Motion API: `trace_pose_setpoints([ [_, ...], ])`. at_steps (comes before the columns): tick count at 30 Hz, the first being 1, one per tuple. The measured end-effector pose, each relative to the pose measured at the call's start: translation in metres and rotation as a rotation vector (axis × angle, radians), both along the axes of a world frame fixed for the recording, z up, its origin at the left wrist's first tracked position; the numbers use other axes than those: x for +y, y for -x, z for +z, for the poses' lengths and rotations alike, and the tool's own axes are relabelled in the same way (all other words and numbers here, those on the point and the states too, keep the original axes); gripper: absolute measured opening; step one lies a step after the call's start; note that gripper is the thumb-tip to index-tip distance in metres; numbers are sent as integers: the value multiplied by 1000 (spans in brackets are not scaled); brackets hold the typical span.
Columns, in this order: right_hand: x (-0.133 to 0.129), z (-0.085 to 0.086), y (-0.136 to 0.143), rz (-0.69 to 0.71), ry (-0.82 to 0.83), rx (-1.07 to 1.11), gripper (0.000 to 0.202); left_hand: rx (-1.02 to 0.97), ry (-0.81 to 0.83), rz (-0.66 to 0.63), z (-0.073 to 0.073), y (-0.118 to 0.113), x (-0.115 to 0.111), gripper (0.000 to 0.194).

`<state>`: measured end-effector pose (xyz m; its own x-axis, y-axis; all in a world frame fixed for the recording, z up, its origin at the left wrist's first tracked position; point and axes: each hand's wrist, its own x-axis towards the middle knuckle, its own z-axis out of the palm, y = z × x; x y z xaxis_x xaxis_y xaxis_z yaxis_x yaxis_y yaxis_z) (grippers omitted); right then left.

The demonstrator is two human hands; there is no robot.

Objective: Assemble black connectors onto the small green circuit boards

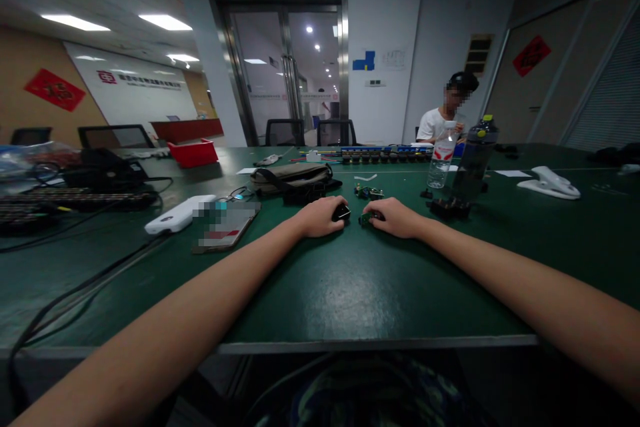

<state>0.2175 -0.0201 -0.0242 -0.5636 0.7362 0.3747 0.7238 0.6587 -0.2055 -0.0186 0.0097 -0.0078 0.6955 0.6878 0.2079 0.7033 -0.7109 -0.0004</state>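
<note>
My left hand (323,217) rests on the green table (340,293), its fingers curled round a small black part (342,212) with a pale edge. Just to the right, my right hand (393,217) grips a small green circuit board (366,218) between thumb and fingers. The two hands are apart, with a narrow gap between the things they hold. Beyond them lie more small green circuit boards (369,192). A grey-brown pouch (295,178) with a black strap sits behind my left hand.
Left are a phone (227,227), a white power bank (180,213) with cables, and a red bin (193,153). Right stand a clear bottle (441,163) and a dark bottle (474,160), near black parts (450,207) and a white device (550,183). Across sits a person (433,125).
</note>
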Motion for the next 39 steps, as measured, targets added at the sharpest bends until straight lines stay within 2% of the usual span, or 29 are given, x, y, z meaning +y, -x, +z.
trace_pose_setpoints([
  [6,-1,0,1,-11,-9,-24,23,5,-20,-46,-4,2,4,52],
  [18,-1,0,0,-15,-10,-23,28,19,-39,-25,2,2,-1,43],
  [28,0,-1,-1,-5,-7,-23,24,-26,-66,-49,2,5,3,35],
  [39,1,-1,-2,10,-8,3,22,-68,-55,-57,0,7,5,36],
])
